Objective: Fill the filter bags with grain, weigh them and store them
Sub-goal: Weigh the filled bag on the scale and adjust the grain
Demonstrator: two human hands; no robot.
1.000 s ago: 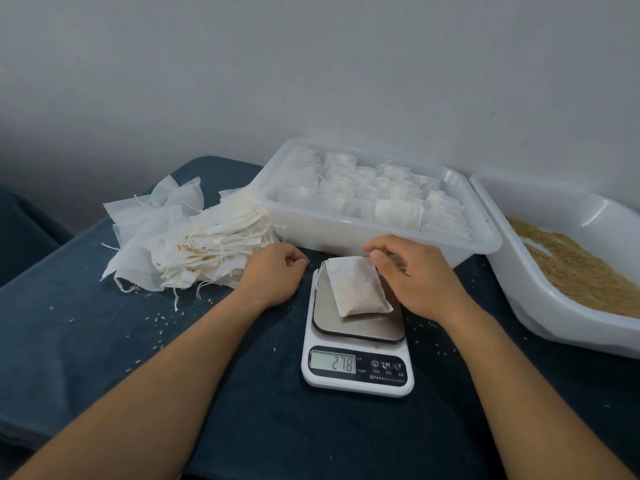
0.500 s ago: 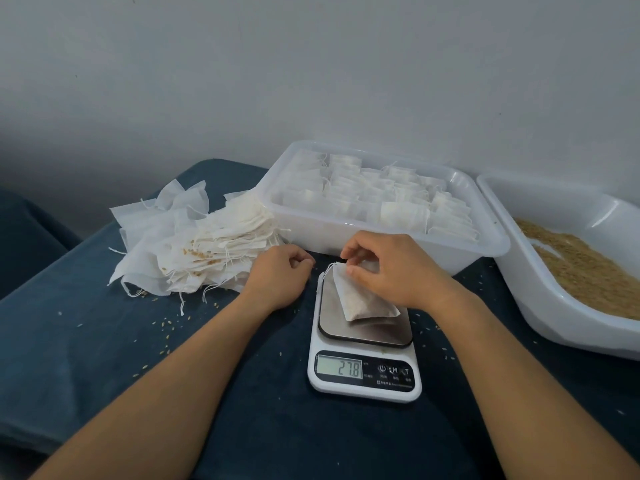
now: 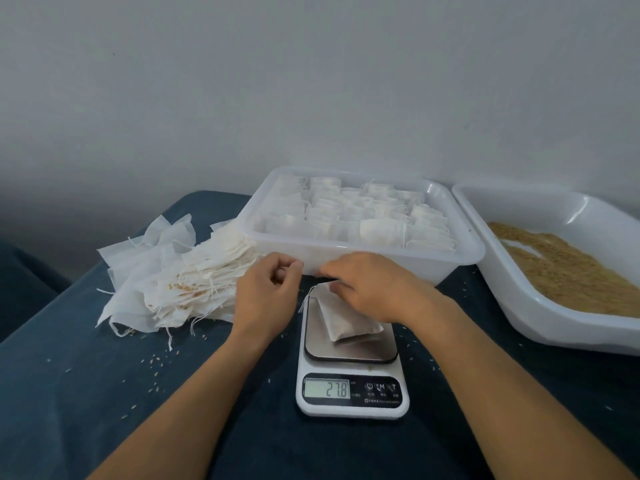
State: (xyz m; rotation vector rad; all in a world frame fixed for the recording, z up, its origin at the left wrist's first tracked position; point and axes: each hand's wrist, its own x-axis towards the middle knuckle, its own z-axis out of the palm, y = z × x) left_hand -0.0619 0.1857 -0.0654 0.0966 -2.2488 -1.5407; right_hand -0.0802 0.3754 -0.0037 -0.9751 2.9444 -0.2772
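filled filter bag (image 3: 349, 318) lies on the steel platform of the scale (image 3: 351, 355), display 27.8. right hand (image 3: 372, 289) pinches its top edge. left hand (image 3: 266, 296) beside it, fingers curled; contents cannot be told. advise lifting by the seam, level. storage tray (image 3: 460, 233): translucent plastic. empty bags (image 3: 180, 282): thin, limp, stringy.

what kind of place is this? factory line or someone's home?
Likely a home or small hand-packing setup, not a line: a small white digital kitchen scale on a dark blue cloth-covered table, a clear plastic tub of filled white bags, and a plain wall behind.
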